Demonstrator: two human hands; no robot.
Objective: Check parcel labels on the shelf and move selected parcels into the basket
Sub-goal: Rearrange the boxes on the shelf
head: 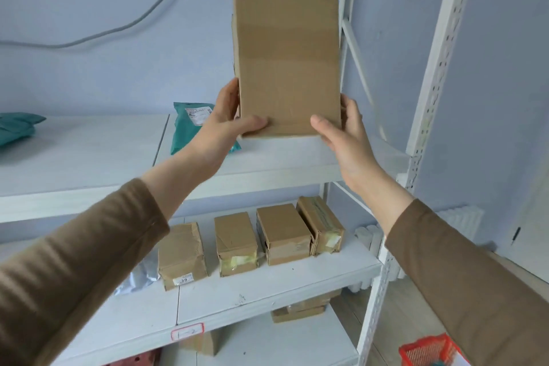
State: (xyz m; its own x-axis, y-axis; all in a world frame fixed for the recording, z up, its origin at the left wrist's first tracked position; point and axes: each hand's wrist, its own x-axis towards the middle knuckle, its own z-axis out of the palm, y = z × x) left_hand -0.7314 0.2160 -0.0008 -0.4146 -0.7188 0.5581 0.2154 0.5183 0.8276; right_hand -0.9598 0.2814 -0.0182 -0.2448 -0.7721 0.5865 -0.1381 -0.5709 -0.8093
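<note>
A tall flat brown cardboard parcel (pixel 288 56) stands upright above the upper shelf (pixel 89 163); its plain side faces me and no label shows. My left hand (pixel 230 119) grips its lower left edge, thumb on the front. My right hand (pixel 341 125) grips its lower right edge. A red mesh basket (pixel 427 350) sits on the floor at the bottom right, partly behind my right sleeve.
A teal mailer bag (pixel 190 125) with a white label leans behind my left hand; another teal bag (pixel 17 126) lies far left. Several small brown boxes (pixel 236 242) line the middle shelf (pixel 267 291), beside a silver pouch (pixel 139 273). White rack posts (pixel 427 92) stand at right.
</note>
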